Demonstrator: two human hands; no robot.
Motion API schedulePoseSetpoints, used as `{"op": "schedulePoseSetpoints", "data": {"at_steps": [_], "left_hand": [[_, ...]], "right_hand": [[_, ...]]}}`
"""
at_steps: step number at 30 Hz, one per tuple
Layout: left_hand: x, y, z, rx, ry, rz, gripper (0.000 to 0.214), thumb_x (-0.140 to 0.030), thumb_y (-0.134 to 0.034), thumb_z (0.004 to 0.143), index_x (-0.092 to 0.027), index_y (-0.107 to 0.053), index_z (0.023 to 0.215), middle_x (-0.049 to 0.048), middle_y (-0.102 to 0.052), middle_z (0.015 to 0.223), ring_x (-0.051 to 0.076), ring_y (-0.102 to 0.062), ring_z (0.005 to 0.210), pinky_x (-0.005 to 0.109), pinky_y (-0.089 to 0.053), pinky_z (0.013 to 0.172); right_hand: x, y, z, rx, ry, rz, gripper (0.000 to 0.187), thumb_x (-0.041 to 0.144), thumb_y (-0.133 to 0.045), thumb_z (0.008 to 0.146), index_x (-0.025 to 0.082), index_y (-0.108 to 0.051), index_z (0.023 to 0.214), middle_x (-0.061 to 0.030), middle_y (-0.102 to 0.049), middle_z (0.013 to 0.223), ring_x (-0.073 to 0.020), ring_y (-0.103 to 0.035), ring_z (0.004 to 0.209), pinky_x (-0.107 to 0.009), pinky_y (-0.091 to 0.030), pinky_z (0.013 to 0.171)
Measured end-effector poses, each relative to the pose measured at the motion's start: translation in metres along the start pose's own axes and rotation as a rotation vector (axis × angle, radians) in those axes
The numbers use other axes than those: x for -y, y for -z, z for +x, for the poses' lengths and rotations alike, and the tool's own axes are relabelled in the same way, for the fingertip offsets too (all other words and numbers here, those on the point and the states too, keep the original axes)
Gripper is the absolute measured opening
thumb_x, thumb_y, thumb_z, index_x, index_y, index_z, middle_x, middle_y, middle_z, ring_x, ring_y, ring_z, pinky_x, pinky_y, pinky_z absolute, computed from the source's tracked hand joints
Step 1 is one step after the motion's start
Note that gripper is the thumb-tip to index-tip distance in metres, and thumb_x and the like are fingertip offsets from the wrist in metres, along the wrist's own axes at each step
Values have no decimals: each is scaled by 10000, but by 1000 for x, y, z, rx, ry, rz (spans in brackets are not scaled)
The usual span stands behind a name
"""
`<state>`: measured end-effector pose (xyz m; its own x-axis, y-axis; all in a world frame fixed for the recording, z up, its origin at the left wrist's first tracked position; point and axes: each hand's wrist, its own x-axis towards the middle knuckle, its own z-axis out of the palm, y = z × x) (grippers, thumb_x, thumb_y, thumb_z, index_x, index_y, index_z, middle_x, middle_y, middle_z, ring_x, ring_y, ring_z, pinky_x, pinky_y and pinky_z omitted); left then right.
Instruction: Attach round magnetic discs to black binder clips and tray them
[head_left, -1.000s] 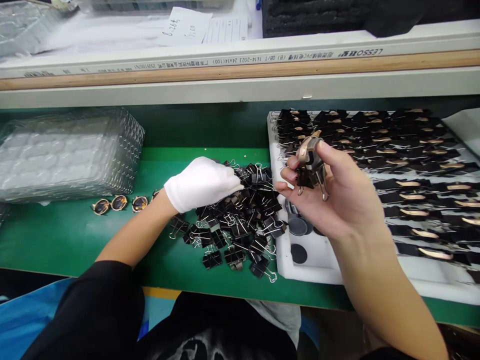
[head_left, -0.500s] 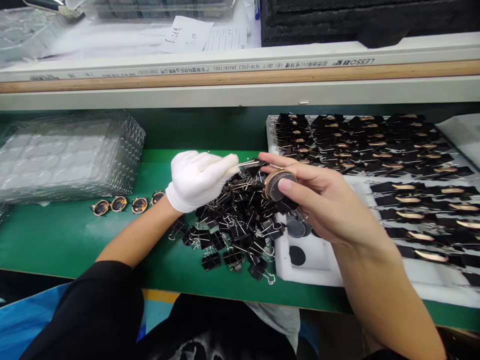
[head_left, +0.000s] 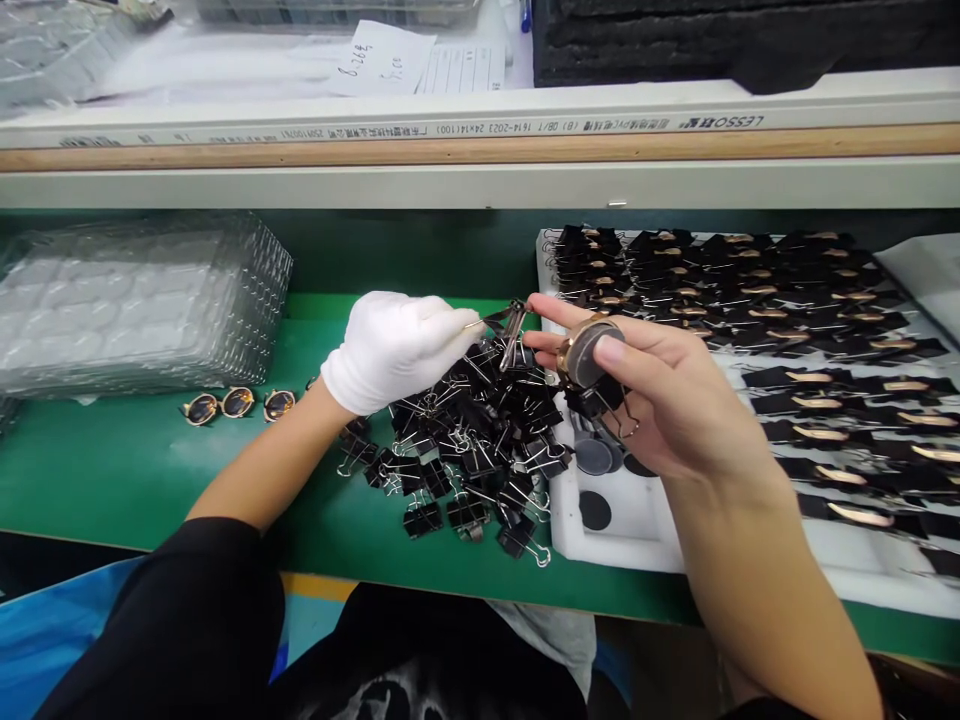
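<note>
My left hand [head_left: 401,345], in a white glove, pinches one wire handle of a black binder clip [head_left: 512,322]. The clip's other handle hangs downward, and my right fingertips are beside its far end. My bare right hand [head_left: 667,390] grips a round gold-rimmed piece [head_left: 592,355] with a dark disc on its face, the thumb pressing on the disc. A second black binder clip [head_left: 600,402] sits just below that piece, its wire loop sticking out toward the palm. Beneath both hands lies a heap of binder clips [head_left: 465,440].
A white foam tray [head_left: 626,535] at the right carries rows of clipped gold pieces [head_left: 814,405] and loose dark discs [head_left: 595,510]. Gold-rimmed round frames [head_left: 238,403] lie left of the heap, before stacked clear plastic trays [head_left: 142,310]. A shelf edge [head_left: 480,185] crosses above.
My right hand has moved slightly right with the gold-rimmed piece, showing more of the clip below it. The left hand's binder clip has turned, and one handle now swings down.
</note>
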<state>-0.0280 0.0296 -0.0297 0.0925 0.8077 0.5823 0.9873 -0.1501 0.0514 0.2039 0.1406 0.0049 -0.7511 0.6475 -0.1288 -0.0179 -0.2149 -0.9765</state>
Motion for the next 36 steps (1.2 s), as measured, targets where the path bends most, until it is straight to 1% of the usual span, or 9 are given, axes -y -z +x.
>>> {"op": "schedulePoseSetpoints", "data": {"at_steps": [3, 6, 11, 17, 24, 27, 29, 32, 36], "left_hand": [[-9, 6, 6, 41, 96, -234, 341, -291, -541, 1022, -178, -736, 766, -10, -610, 599, 96, -506, 556, 261, -325, 588], [-16, 14, 10, 193, 132, -443, 437, -320, -511, 1034, -162, -627, 643, -22, -555, 586, 82, -448, 555, 244, -341, 590], [-26, 19, 10, 369, 298, -621, 395, -379, -401, 1043, -187, -533, 724, -30, -528, 629, 96, -445, 573, 253, -360, 599], [-45, 21, 10, 506, 557, -669, 486, -574, -611, 869, -219, -356, 656, -65, -351, 594, 86, -295, 550, 254, -247, 508], [-42, 17, 7, 389, 361, -537, 474, -507, -579, 850, -226, -281, 610, -76, -273, 515, 81, -217, 506, 280, -204, 515], [-35, 18, 10, 429, 376, -579, 395, -466, -507, 878, -228, -314, 629, -65, -308, 532, 83, -254, 503, 271, -216, 508], [-32, 20, 12, 451, 418, -690, 386, -455, -489, 903, -221, -340, 636, -57, -341, 565, 81, -290, 523, 254, -240, 506], [-33, 20, 11, 482, 493, -846, 401, -445, -492, 926, -212, -357, 629, -51, -356, 595, 76, -299, 546, 241, -245, 494], [-45, 17, 6, 622, 517, -962, 425, -416, -545, 931, -207, -342, 622, -62, -337, 582, 67, -287, 544, 231, -249, 487]], "right_hand": [[-3, 1, 1, 11, 16, -12, 170, 447, -815, 878, 305, -847, 965, -30, -721, 1375, -316, -616, 1361, -480, -520, 1145], [-8, 2, 3, 69, 65, -36, 97, 401, -825, 882, 312, -845, 915, -19, -767, 1276, -270, -680, 1257, -428, -549, 1095], [-15, 0, 6, 100, 124, -68, 69, 373, -829, 890, 306, -847, 899, -13, -818, 1012, -195, -750, 960, -330, -612, 887], [-15, -3, 3, 99, 136, -78, 75, 357, -838, 876, 281, -841, 876, -21, -813, 1036, -222, -752, 1007, -354, -612, 915], [-12, -4, 2, 66, 99, -132, 149, 417, -805, 907, 271, -820, 930, -33, -798, 1084, -205, -743, 967, -336, -622, 846], [-6, 0, 4, -59, 51, -133, 220, 469, -748, 942, 252, -768, 968, -51, -777, 1117, -167, -721, 793, -278, -571, 585], [2, 8, 5, -95, 12, -182, 254, 484, -758, 923, 232, -726, 915, -50, -768, 948, -146, -664, 632, -255, -459, 444], [13, 23, 5, 52, -39, -396, 281, 455, -867, 811, 220, -718, 847, -16, -696, 702, -150, -618, 550, -268, -448, 437], [21, 43, 5, 335, -49, -639, 283, 449, -896, 759, 210, -770, 843, -35, -732, 760, -180, -655, 596, -298, -486, 471]]}}
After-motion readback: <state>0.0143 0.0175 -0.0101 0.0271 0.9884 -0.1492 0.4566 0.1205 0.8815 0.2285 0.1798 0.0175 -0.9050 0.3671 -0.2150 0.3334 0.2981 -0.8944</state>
